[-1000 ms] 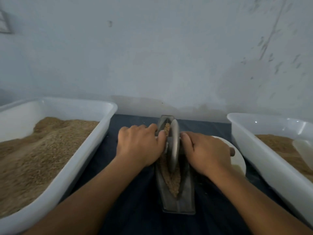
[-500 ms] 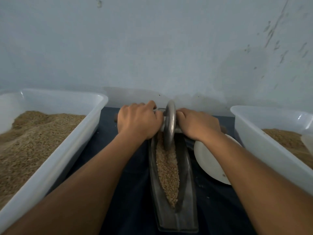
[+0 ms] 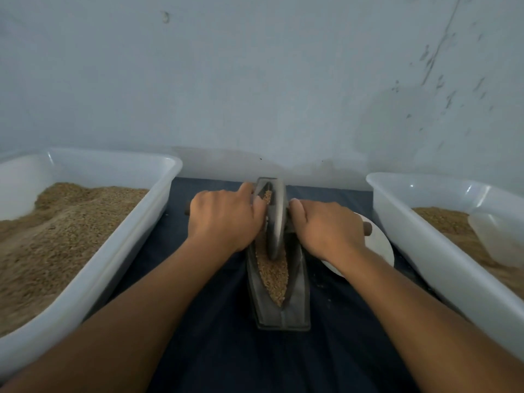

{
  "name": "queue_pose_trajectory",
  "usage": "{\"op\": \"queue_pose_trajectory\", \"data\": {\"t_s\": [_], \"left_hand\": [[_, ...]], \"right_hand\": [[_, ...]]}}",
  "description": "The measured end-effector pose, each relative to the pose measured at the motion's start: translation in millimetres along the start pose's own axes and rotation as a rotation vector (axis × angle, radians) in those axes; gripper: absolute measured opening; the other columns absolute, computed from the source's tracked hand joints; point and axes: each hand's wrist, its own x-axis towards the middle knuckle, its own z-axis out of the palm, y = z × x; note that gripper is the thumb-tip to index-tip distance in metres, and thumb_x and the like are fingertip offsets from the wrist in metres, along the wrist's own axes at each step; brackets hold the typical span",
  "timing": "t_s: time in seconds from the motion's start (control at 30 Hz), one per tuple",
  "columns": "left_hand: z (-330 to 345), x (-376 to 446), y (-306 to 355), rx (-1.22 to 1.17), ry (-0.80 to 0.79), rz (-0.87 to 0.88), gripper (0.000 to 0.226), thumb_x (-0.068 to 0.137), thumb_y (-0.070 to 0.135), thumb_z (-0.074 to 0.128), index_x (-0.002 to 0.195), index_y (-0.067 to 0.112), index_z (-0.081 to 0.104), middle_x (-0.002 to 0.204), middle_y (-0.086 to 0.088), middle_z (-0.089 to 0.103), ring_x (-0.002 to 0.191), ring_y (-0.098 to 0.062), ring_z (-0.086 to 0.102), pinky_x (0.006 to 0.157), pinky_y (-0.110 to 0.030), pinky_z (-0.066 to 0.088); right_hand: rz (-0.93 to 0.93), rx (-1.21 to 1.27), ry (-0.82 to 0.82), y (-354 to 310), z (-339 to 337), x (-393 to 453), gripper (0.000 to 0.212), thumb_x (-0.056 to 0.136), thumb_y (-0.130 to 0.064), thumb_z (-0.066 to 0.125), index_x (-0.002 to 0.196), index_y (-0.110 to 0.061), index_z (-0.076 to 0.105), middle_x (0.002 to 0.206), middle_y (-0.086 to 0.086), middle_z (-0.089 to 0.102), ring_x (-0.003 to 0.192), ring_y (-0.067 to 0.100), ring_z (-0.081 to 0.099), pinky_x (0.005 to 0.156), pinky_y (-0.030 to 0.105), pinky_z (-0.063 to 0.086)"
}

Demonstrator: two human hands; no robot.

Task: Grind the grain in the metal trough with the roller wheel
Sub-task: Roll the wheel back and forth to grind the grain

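A narrow metal trough (image 3: pixel 297 304) lies lengthwise on the dark cloth in front of me, with brown grain (image 3: pixel 273 275) along its groove. A grey metal roller wheel (image 3: pixel 276 219) stands on edge in the far half of the trough. A wooden axle handle runs through it; its right end (image 3: pixel 367 228) and left end (image 3: pixel 187 209) stick out past my fists. My left hand (image 3: pixel 222 217) grips the handle left of the wheel. On the other side, my right hand (image 3: pixel 326 228) grips it the same way.
A large white tub (image 3: pixel 119 248) heaped with grain stands at the left. Another white tub (image 3: pixel 419 239) with grain and a clear plastic scoop (image 3: pixel 499 236) stands at the right. A white plate (image 3: pixel 380 245) lies just right of the trough. A pale wall rises close behind.
The wheel rolled from mid-trough to the far end half a second ago, and now sits slightly back toward me. Both hands kept their grip on the handle throughout.
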Motion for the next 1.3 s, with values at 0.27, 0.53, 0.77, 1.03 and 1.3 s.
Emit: {"op": "queue_pose_trajectory", "data": {"t_s": [0.27,0.53,0.77,1.03,1.3], "left_hand": [[-21,-33,-8,-0.003,0.061,0.020,0.050,0.099,0.055,0.017,0.130,0.031,0.048,0.056,0.007,0.044,0.046,-0.014,0.037,0.046,-0.027,0.023],[-7,-19,-2,0.025,0.048,0.029,0.047,0.102,0.050,0.018,0.129,0.027,0.048,0.055,0.005,0.042,0.045,-0.015,0.037,0.048,-0.030,0.020],[21,15,-9,-0.088,-0.004,-0.033,0.049,0.101,0.049,0.016,0.125,0.026,0.051,0.072,0.003,0.052,0.059,-0.020,0.043,0.053,-0.033,0.024],[31,46,-2,-0.065,-0.019,-0.036,0.049,0.097,0.046,0.018,0.125,0.025,0.052,0.093,-0.006,0.068,0.069,-0.024,0.047,0.061,-0.037,0.030],[19,34,2,-0.021,0.005,-0.008,0.041,0.098,0.043,0.018,0.099,0.022,0.053,0.063,0.001,0.050,0.052,-0.018,0.042,0.055,-0.033,0.026]], "right_hand": [[-0.028,-0.025,0.204,-7,-12,-39,0.052,0.099,-0.047,0.018,0.069,-0.029,0.055,0.052,-0.010,0.039,0.047,0.005,0.035,0.051,0.024,0.012],[-0.080,0.010,0.151,-4,-3,-22,0.050,0.101,-0.047,0.017,0.081,-0.030,0.059,0.063,-0.009,0.050,0.058,0.016,0.052,0.052,0.029,0.022],[-0.150,-0.020,0.043,2,11,34,0.049,0.102,-0.046,0.017,0.116,-0.039,0.063,0.099,-0.002,0.071,0.089,0.027,0.063,0.064,0.036,0.034],[0.021,0.071,-0.160,9,19,71,0.047,0.100,-0.053,0.017,0.123,-0.046,0.058,0.122,0.000,0.067,0.103,0.029,0.059,0.064,0.036,0.029],[0.077,0.037,-0.118,9,16,48,0.052,0.100,-0.047,0.018,0.071,-0.027,0.056,0.070,-0.003,0.052,0.062,0.015,0.043,0.053,0.030,0.022]]}}
